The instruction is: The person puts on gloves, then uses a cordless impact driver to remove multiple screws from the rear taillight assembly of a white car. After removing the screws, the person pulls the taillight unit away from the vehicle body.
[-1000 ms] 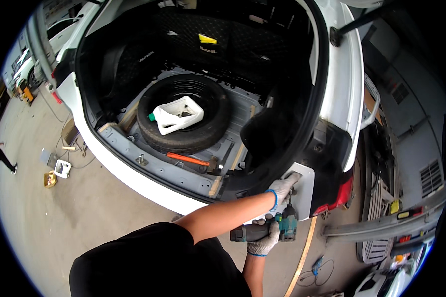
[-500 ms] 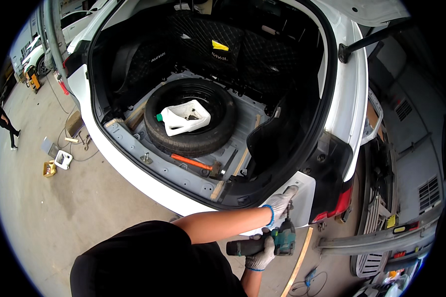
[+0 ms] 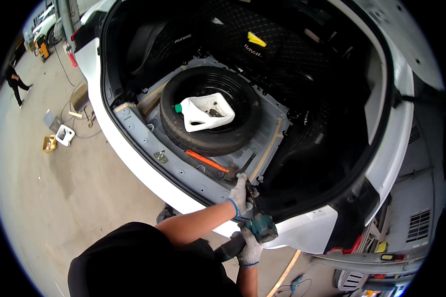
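Observation:
My right hand point(image 3: 250, 246), in a pale knit glove with a blue cuff, is wrapped round the grip of a teal and black cordless drill point(image 3: 262, 227). The drill's front end points up toward the trunk's rear sill point(image 3: 176, 171). At that sill my gloved left hand point(image 3: 239, 195) is closed beside the drill's nose, next to a small dark part; what lies in its fingers is hidden. Just beyond it on the trunk floor is a hammer point(image 3: 208, 161) with an orange handle. A spare wheel point(image 3: 171, 128) lies behind it, bearing a cut-open white jug point(image 3: 198, 121) with a green cap.
The white car's bumper point(image 3: 307, 227) curves round the opening. Wooden strips point(image 3: 270, 148) lie along the trunk floor. A long wooden batten point(image 3: 285, 272) and a cable point(image 3: 296, 283) are at lower right. Boxes point(image 3: 49, 143) stand on the floor at left, where another person point(image 3: 17, 84) walks.
Both hands and the drill have moved left and away from me, from the bumper's right corner to the trunk sill. My view has shifted too.

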Demonstrator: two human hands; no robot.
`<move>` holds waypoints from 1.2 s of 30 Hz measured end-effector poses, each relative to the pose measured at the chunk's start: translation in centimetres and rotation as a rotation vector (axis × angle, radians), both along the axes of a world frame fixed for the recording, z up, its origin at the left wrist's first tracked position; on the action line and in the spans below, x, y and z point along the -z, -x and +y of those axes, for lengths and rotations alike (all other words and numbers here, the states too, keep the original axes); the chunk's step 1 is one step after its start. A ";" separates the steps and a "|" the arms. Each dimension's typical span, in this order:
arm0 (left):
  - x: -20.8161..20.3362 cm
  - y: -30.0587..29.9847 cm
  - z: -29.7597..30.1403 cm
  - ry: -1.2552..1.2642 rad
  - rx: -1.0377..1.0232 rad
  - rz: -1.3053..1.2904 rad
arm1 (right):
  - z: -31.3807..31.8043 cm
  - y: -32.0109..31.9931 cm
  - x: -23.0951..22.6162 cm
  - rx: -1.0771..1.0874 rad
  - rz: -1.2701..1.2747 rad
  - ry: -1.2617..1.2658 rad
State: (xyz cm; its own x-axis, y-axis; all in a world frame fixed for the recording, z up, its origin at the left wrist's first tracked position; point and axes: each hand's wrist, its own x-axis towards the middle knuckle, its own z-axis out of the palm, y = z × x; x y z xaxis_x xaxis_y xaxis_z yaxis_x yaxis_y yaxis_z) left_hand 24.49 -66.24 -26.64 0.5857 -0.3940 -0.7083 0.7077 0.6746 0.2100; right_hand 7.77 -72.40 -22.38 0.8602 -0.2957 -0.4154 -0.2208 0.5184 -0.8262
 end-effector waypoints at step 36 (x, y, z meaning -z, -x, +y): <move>8.3 -36.5 20.9 0.111 -0.244 0.194 | 17.0 -14.9 -1.7 0.137 0.263 0.207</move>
